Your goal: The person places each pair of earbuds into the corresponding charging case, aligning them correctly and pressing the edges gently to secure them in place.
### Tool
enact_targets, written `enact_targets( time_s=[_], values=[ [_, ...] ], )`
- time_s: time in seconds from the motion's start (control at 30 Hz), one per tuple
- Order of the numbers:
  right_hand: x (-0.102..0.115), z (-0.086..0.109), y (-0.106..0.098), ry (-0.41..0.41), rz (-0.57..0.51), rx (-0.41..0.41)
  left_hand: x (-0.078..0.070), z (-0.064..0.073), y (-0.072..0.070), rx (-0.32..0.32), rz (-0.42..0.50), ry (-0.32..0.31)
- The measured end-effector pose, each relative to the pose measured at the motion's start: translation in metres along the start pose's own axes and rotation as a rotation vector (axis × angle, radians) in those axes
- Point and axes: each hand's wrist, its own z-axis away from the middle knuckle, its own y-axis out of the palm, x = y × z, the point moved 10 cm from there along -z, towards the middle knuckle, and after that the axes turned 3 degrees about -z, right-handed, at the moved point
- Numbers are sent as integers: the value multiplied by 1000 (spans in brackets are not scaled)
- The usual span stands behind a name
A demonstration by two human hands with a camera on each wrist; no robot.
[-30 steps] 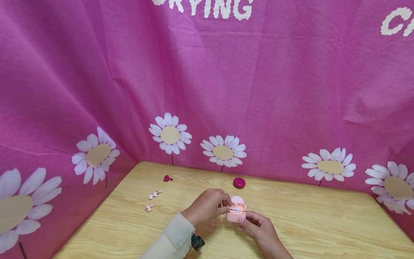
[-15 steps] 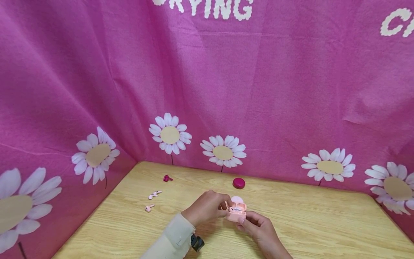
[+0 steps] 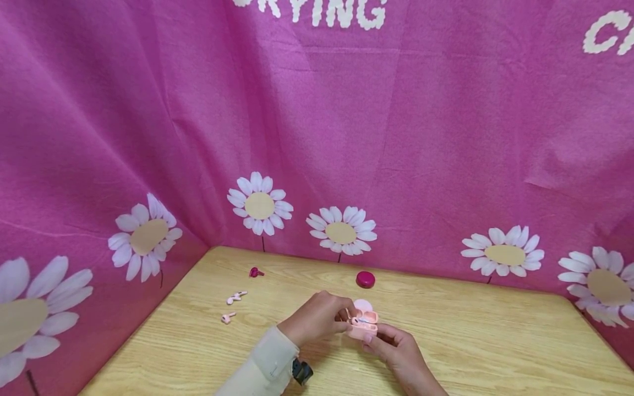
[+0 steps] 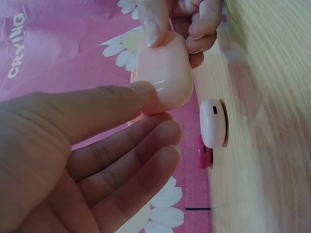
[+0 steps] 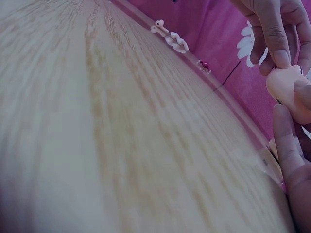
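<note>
- A peach earbud case (image 3: 363, 333) is held up in front of the person, between the two hands, its lid raised; a light earbud (image 3: 355, 320) shows in its left side.
- The left hand (image 3: 317, 316), coming from a cream sleeve (image 3: 262, 360), pinches that end of the case, thumb against its outer wall; the other fingers extend loosely. Whether a fingertip also grips the earbud cannot be told.
- The right hand (image 3: 403, 355) pinches the opposite end, thumb on the front.
- Just beyond in the head view is a pale pink case (image 3: 363, 304), resting on the wooden tabletop (image 3: 475, 335); farther back lies a round magenta case (image 3: 365, 279).
- Well apart on the left lie a single pale earbud (image 3: 228, 318), a pale earbud pair (image 3: 236, 297) and, deeper, magenta earpieces (image 3: 256, 272).
- Behind everything hangs a pink-purple cloth (image 3: 421, 137) printed with white daisies (image 3: 260, 205) and white lettering (image 3: 342, 14).
</note>
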Motion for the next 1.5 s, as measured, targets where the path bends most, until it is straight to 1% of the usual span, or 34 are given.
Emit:
enact_targets(
  time_s=[0.17, 0.27, 0.37, 0.47, 0.57, 0.7, 0.9, 1.0, 1.07, 1.23, 1.37, 1.5],
  values=[
    [3, 0, -2, -14, 58, 3, -2, -2, -2, 13, -33, 2],
    [5, 0, -6, -18, 78, -17, -3, -4, -5, 25, -34, 1],
    [5, 0, -10, -17, 64, -38, -1, -5, -9, 38, -16, -15],
    [4, 1, -9, -21, 37, -24, 7, -1, -17, 28, -5, -49],
    [3, 0, -6, -30, 35, -3, 18, 7, -28, -2, -10, -80],
    [2, 1, -4, -29, 46, -15, 34, 19, -45, -39, -38, -116],
    [0, 0, -4, -2, 35, -27, 57, 39, -76, -112, -114, -180],
    [-1, -1, -3, 7, 22, -22, 71, 49, -90, -150, -155, -234],
    [-1, -1, -2, 7, 14, -15, 81, 57, -98, -166, -171, -283],
    [0, -2, -1, -7, 28, -7, 101, 77, -116, -181, -205, -406],
    [0, -2, -1, -7, 53, -7, 112, 92, -128, -191, -239, -465],
    [-1, -1, 0, -15, 72, 17, 122, 103, -131, -185, -233, -511]
  ],
)
